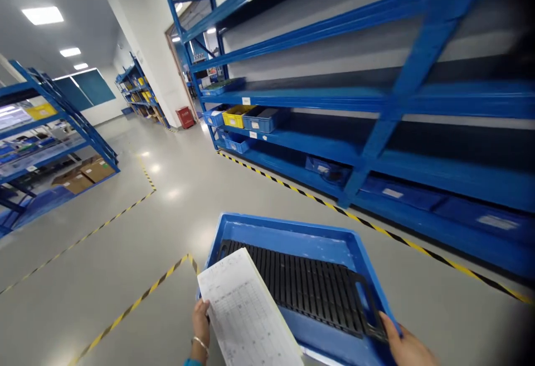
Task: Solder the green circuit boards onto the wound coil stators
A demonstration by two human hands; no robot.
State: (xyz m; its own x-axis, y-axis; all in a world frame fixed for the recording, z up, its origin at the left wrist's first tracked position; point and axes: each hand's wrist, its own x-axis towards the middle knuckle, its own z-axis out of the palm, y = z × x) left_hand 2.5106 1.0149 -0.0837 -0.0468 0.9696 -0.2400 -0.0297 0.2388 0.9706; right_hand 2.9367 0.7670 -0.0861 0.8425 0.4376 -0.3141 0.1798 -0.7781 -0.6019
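Note:
A shallow blue plastic tray (288, 227) is held out in front of me at the bottom of the head view. Inside it lies a black slotted rack (309, 282) with a loop handle at each end. My left hand (201, 321) is closed at the tray's left side, its thumb over the edge of a stack of printed paper sheets (251, 316); its other fingers are hidden. These sheets slant across the tray and cover part of the rack. My right hand (403, 343) grips the tray's right rim, fingertips close to the rack's right handle.
A long blue shelving rack (376, 137) runs along the right, holding blue bins (261, 121) and a yellow bin (236, 116). Black-and-yellow tape (292, 188) marks the floor. Another blue rack with cardboard boxes (96, 169) stands left. A red box (185, 117) sits by the doorway.

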